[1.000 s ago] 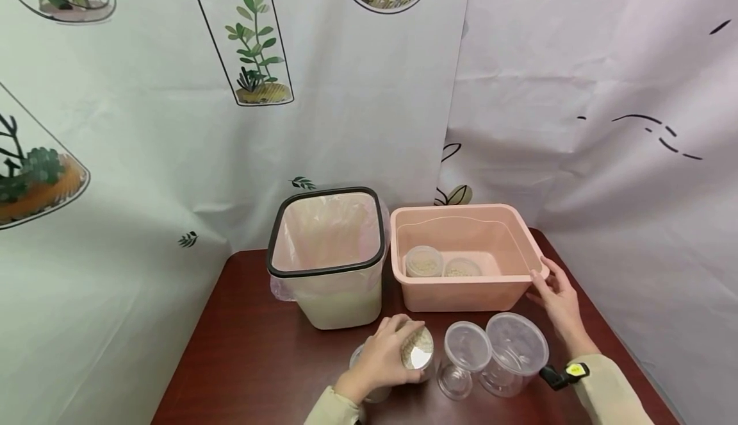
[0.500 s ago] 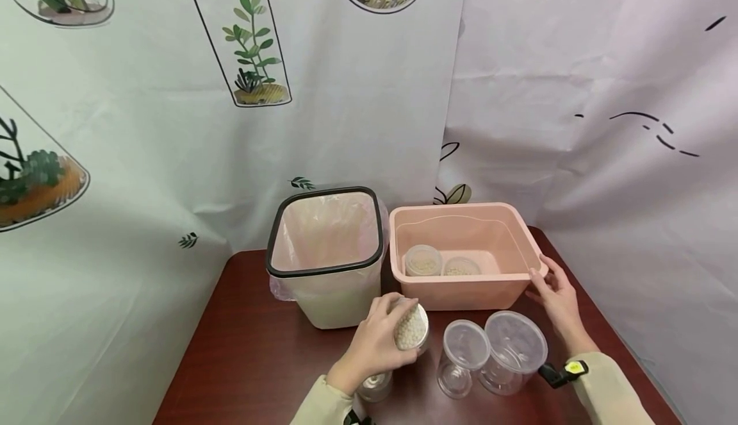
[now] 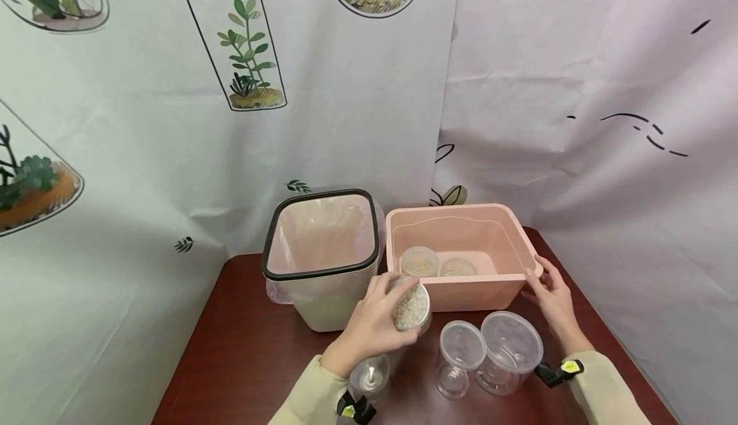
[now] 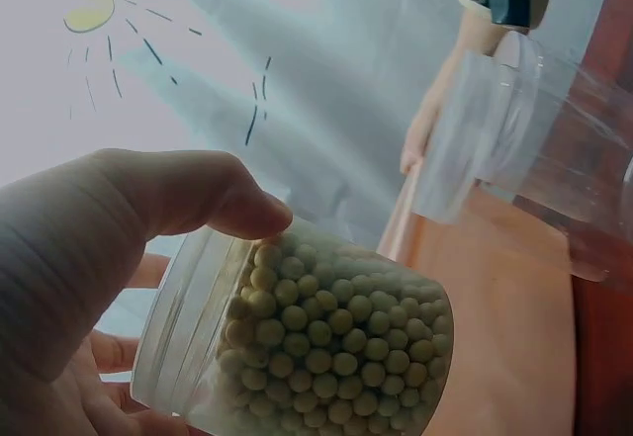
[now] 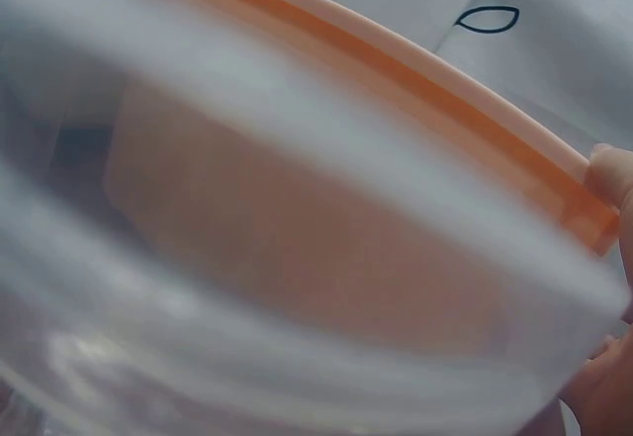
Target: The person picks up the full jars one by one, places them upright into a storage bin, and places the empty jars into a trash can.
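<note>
My left hand [image 3: 377, 322] grips a small clear jar of pale round beans [image 3: 411, 308], held tilted above the table in front of the gap between bin and tub. In the left wrist view the thumb [image 4: 203, 194] curls over the jar of beans [image 4: 331, 352]. My right hand [image 3: 549, 297] rests with relaxed fingers against the front right corner of the pink tub [image 3: 461, 284]. One fingertip [image 5: 615, 174] touches the tub's rim [image 5: 396, 70] in the right wrist view. Two more bean jars [image 3: 419, 261] stand inside the tub.
A cream bin [image 3: 323, 303] with a black rim and pink liner stands left of the tub. Two empty clear containers [image 3: 461, 348] [image 3: 512, 348] stand in front of the tub. A small clear piece [image 3: 369, 377] lies under my left wrist. Curtains close in behind.
My left hand has lifted the bean jar off the table and carried it up toward the bin and tub, uncovering the small clear piece. The right hand has stayed at the tub's corner.
</note>
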Motion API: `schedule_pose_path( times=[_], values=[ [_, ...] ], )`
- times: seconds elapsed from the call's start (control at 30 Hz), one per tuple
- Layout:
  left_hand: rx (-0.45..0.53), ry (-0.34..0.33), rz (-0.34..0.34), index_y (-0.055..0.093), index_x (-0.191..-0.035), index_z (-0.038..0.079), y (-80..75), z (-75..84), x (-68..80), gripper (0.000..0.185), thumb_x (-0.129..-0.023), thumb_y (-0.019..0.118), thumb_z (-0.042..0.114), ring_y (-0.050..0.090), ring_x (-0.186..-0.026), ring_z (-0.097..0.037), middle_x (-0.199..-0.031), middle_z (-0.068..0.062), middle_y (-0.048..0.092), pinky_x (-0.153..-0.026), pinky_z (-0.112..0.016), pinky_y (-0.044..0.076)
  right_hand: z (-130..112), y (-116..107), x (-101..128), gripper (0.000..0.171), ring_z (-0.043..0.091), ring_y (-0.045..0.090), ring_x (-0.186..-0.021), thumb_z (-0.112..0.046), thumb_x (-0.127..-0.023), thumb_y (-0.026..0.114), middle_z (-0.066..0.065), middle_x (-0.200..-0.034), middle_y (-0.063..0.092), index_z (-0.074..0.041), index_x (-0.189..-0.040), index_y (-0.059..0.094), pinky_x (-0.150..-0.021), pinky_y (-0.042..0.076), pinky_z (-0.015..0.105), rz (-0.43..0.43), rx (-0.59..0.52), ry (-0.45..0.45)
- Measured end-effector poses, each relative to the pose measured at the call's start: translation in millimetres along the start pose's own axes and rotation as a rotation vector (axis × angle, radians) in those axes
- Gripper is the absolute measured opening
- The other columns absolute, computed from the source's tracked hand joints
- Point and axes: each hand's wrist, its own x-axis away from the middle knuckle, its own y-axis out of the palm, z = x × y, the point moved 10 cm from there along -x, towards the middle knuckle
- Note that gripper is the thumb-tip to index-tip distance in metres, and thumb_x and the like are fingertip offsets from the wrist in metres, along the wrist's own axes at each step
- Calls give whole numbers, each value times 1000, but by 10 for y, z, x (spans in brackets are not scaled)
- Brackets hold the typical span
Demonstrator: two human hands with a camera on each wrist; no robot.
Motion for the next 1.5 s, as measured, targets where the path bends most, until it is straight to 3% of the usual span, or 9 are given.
schedule_pose_path(
  times=[0.2, 0.43, 0.67, 0.9, 1.07, 1.2, 1.3, 1.33, 1.5],
  values=[
    [25, -24, 19, 53, -131, 25, -52, 90, -180, 75, -60, 78, 35, 37, -116, -20, -131, -6, 41, -65, -34, 50, -58, 5, 15, 56, 3, 60, -89, -37, -88, 61, 8, -117, 48, -36, -140, 40, -62, 53, 23, 10, 63, -11],
    [12, 8, 56, 55, -129, 23, -105, 212, -378, 74, -60, 78, 34, 40, -112, -22, -130, -6, 43, -65, -31, 49, -196, 41, 91, 57, 3, 60, -86, -38, -88, 62, 6, -112, 49, -34, -140, 40, -62, 53, 22, 5, 27, -8],
    [-2, 22, 51, 56, -128, 25, -73, 257, -590, 70, -62, 77, 38, 43, -106, -19, -121, -4, 46, -61, -28, 47, -39, -22, 6, 56, 4, 61, -87, -34, -88, 64, 6, -112, 50, -34, -139, 41, -60, 53, 23, 15, 21, -23],
    [3, 42, 59, 56, -128, 26, 16, 297, -797, 71, -62, 78, 39, 43, -107, -19, -120, -5, 48, -73, -29, 46, 40, -28, -23, 56, 5, 61, -87, -32, -89, 62, 9, -112, 51, -33, -140, 40, -62, 54, 25, -4, 13, -36],
    [41, 34, 71, 57, -126, 26, 68, 333, -932, 70, -62, 80, 39, 41, -108, -18, -119, -4, 48, -73, -27, 45, 72, -28, -47, 55, 6, 62, -87, -30, -89, 62, 8, -104, 53, -31, -140, 41, -61, 54, 25, -14, -7, -45],
    [80, 32, 74, 57, -125, 26, 134, 349, -1038, 70, -62, 81, 39, 40, -111, -17, -119, -4, 47, -72, -25, 44, -72, 24, 18, 54, 9, 62, -89, -25, -90, 62, 8, -102, 54, -26, -140, 42, -64, 55, 28, -67, -96, -51],
    [106, 38, 79, 57, -125, 24, 198, 351, -1112, 70, -62, 82, 38, 39, -113, -16, -120, -4, 46, -76, -22, 43, -306, 84, 127, 54, 8, 62, -88, -27, -90, 62, 6, -100, 54, -26, -141, 41, -66, 55, 27, -99, -95, -46],
    [114, 40, 80, 57, -125, 24, 219, 350, -1133, 70, -61, 82, 36, 39, -112, -16, -120, -4, 46, -77, -22, 43, -339, 82, 126, 56, 4, 61, -86, -29, -90, 62, 3, -100, 53, -27, -141, 40, -64, 54, 25, -82, -41, -42],
    [120, 58, 85, 55, -127, 23, 330, 348, -1205, 73, -61, 84, 34, 39, -112, -17, -123, -6, 45, -80, -22, 41, -985, 235, 447, 56, 1, 59, -84, -25, -92, 59, -2, -99, 52, -19, -143, 38, -65, 53, 22, -90, -31, -11]
  ],
)
